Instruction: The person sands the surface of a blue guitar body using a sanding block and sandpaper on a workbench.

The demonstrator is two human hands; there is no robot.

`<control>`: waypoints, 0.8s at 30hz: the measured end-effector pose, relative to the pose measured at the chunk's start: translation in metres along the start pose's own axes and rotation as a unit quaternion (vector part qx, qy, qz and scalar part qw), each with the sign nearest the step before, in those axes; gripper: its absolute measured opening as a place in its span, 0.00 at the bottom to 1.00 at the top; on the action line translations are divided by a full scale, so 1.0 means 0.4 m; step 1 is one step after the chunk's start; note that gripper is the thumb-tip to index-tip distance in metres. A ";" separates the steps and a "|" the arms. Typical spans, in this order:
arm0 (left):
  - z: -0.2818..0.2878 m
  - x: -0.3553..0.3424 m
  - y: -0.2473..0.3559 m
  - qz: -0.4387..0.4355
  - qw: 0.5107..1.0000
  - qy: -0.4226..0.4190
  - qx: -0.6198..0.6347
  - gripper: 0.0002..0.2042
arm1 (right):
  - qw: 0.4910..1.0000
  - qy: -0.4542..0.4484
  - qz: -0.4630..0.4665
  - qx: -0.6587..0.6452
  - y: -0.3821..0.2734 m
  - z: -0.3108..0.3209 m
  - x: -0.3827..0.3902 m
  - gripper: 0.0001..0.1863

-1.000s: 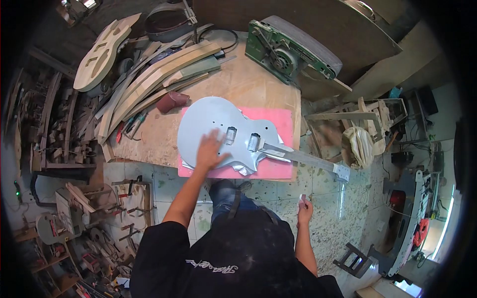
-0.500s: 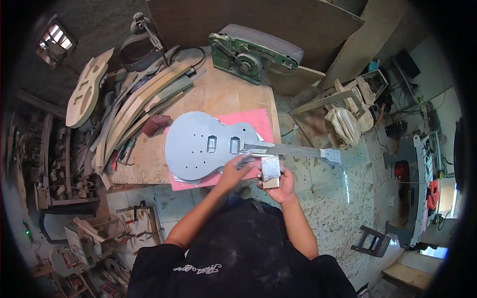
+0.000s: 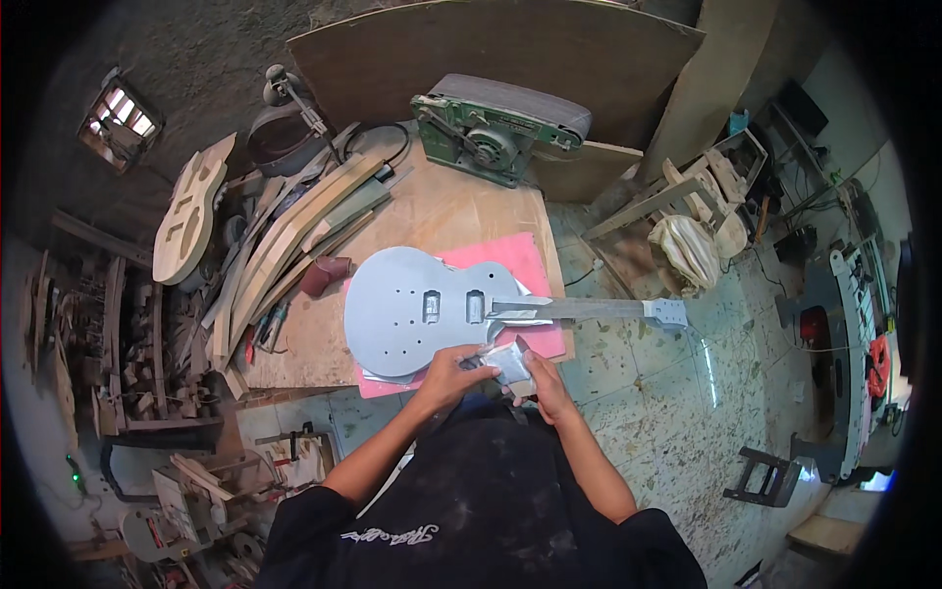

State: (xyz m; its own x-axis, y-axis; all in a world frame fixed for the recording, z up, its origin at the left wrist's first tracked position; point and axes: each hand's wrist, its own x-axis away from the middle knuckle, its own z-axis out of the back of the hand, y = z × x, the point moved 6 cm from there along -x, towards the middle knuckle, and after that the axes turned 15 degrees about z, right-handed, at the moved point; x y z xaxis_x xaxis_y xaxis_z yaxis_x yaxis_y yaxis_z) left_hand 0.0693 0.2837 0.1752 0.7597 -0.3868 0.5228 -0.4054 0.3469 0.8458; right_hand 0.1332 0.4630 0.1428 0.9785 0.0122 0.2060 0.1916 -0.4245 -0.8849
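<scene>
In front of my body, both hands grip a small block faced with a pale, dusty sheet, which looks like a sanding block [image 3: 507, 363]. My left hand [image 3: 453, 375] is closed on its left edge, thumb on top. My right hand [image 3: 550, 391] holds the right side, fingers curled underneath. Just beyond lies a grey-coated electric guitar [image 3: 388, 304], its neck pointing right and masking paper [image 3: 520, 309] around the neck joint. It rests flat on a pink foam sheet [image 3: 525, 257], and the headstock [image 3: 667, 314] reaches past the table edge.
A green belt sander [image 3: 496, 142] stands at the back of the wooden table [image 3: 412, 216]. Curved wood strips [image 3: 294, 226], a dark red roll [image 3: 325, 276] and an unpainted guitar body [image 3: 191, 211] occupy the left. A small stool [image 3: 761, 478] stands on the tiled floor at right.
My left hand has come down from beside the guitar to the block and now grips it along with my right hand. The block has tilted. The whole view has shifted slightly.
</scene>
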 end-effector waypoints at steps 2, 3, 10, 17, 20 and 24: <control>-0.004 -0.002 -0.029 0.018 0.999 -0.041 -0.016 0.21 | 1.000 -0.014 -0.013 0.023 0.005 0.007 0.012 0.25; 0.000 0.002 -0.034 0.023 0.998 -0.046 -0.022 0.21 | 0.997 -0.064 -0.025 0.035 0.012 0.007 0.017 0.27; 0.069 0.069 0.004 0.012 0.995 -0.049 -0.082 0.23 | 0.982 -0.171 -0.080 -0.022 0.035 -0.074 0.011 0.30; 0.132 0.134 0.056 0.100 0.990 -0.016 -0.094 0.22 | 0.966 -0.152 -0.114 -0.177 0.081 -0.168 -0.018 0.27; 0.154 0.153 0.049 0.091 0.995 0.008 -0.047 0.21 | 0.969 -0.159 -0.094 -0.164 0.081 -0.215 -0.025 0.26; 0.185 0.183 0.031 0.122 0.992 -0.014 -0.031 0.21 | 0.956 -0.238 -0.085 -0.150 0.067 -0.241 -0.034 0.29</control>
State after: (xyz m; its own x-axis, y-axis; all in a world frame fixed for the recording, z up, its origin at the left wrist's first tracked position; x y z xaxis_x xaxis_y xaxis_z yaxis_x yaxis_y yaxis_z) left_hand 0.0822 0.1965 0.2320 0.6278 -0.3073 0.7152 -0.5429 0.4855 0.6852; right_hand 0.1175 0.3642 0.1563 0.8726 0.4849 0.0591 0.3906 -0.6199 -0.6806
